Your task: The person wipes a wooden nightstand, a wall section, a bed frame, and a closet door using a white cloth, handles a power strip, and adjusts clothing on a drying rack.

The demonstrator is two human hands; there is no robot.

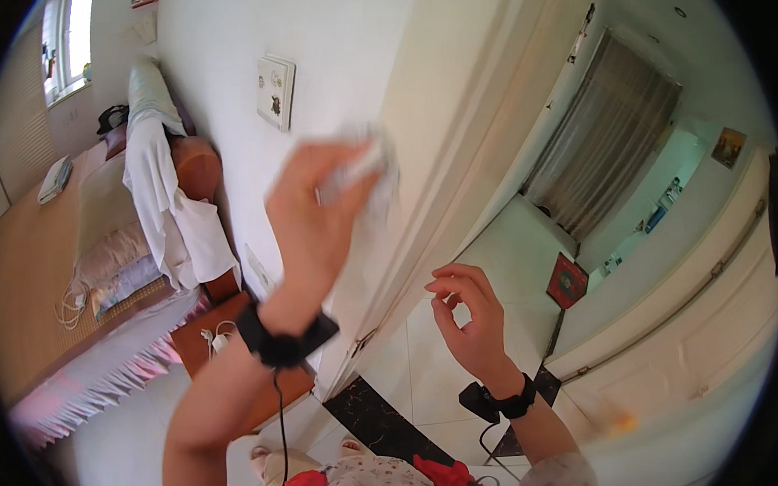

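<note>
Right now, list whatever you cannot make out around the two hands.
- Cloth in the left hand, head view: motion blur smears it, so its shape and edges are unclear.
- Wall under the cloth: covered by the hand and cloth, so any mark there is hidden.
- Right hand: fingers curled and empty as far as shown; the palm side is turned away.
- Switch plate: too small for details.

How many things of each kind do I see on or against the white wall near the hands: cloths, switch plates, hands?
White cloth in the left hand: 1
Switch plate on the wall: 1
Hands, the left and the empty right hand: 2
Total: 4
</note>
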